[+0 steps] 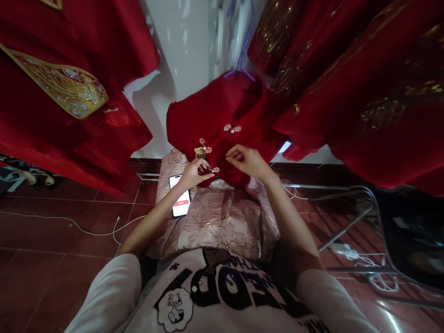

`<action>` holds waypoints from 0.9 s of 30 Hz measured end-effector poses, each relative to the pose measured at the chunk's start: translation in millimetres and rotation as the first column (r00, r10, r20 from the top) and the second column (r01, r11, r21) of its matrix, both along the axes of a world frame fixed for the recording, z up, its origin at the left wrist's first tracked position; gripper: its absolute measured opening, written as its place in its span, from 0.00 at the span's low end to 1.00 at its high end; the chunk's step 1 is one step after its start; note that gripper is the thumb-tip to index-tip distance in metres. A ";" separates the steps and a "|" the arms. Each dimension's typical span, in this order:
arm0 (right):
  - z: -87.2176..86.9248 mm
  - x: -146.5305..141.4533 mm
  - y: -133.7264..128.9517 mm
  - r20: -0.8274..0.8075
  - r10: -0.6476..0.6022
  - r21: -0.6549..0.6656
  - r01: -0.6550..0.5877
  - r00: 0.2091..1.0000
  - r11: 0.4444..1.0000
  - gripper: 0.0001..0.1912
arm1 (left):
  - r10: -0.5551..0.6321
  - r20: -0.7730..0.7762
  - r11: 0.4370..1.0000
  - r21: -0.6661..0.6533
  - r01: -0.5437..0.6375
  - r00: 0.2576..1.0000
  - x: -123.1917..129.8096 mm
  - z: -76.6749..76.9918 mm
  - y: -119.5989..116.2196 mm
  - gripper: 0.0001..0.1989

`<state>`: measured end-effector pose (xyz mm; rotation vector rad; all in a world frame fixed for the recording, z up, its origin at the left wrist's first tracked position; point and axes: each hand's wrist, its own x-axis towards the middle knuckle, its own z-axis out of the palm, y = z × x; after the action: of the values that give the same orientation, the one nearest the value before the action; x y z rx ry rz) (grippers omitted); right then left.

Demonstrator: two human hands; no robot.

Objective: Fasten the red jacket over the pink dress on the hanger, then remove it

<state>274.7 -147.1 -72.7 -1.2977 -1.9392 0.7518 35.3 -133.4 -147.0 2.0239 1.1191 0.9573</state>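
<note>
A red garment (208, 111) hangs from a purple hanger (239, 64), its lower part lying over a shiny pinkish cushion. Beaded flower fasteners (232, 128) sit on its front, and a gold tasselled ornament (200, 151) is farther left. At the garment's lower left edge, my left hand (198, 173) grips the cloth beside another beaded flower fastener (214, 169). My right hand (247, 161) is over the garment to the right, thumb and forefinger drawn together in a pinch. Whatever lies between those fingertips is too small to make out.
The pinkish brocade cushion (208, 222) is in front of me, with a lit phone (180, 196) on its left. More red embroidered garments hang left (104, 46) and right (347, 101). A metal-framed chair (378, 222) and white cables (378, 268) are at right; another cable (90, 231) crosses the tiled floor.
</note>
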 end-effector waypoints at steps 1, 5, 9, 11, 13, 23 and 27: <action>4.4 3.4 -0.9 -0.012 -0.004 0.014 0.004 1.000 1.000 0.06 | -0.004 -0.004 1.000 0.003 0.004 1.000 2.2 -0.8 -2.1 0.15; 14.1 14.1 -2.6 -0.043 -0.001 0.058 0.003 0.999 0.998 0.08 | 0.011 -0.028 1.000 0.014 -0.011 1.000 9.8 -3.3 -8.9 0.13; 15.4 17.3 -2.9 -0.071 0.002 0.066 0.002 0.997 0.998 0.10 | 0.047 -0.059 0.998 0.048 -0.044 0.997 13.0 -3.5 -11.9 0.10; 13.7 16.0 -2.9 -0.053 0.018 0.030 -0.016 0.998 0.999 0.09 | 0.059 -0.068 0.996 0.073 -0.054 0.996 14.2 -2.6 -13.6 0.09; 9.9 13.3 -2.4 -0.013 0.054 -0.069 -0.055 0.998 0.996 0.07 | 0.068 -0.065 0.994 0.085 -0.063 0.996 15.5 -1.5 -15.6 0.08; -39.2 -14.4 10.7 -0.016 0.164 -0.210 -0.164 0.986 0.964 0.08 | 0.102 0.039 0.995 -0.002 -0.102 0.994 19.0 2.4 -19.4 0.05; -50.7 -24.3 10.8 -0.029 0.191 -0.211 -0.193 0.981 0.958 0.09 | 0.110 0.092 0.993 -0.048 -0.106 0.990 19.5 2.9 -20.8 0.04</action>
<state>250.5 -136.3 -123.4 -1.2365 -2.0417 1.0860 54.9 -154.2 -144.2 1.8799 1.1979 1.0630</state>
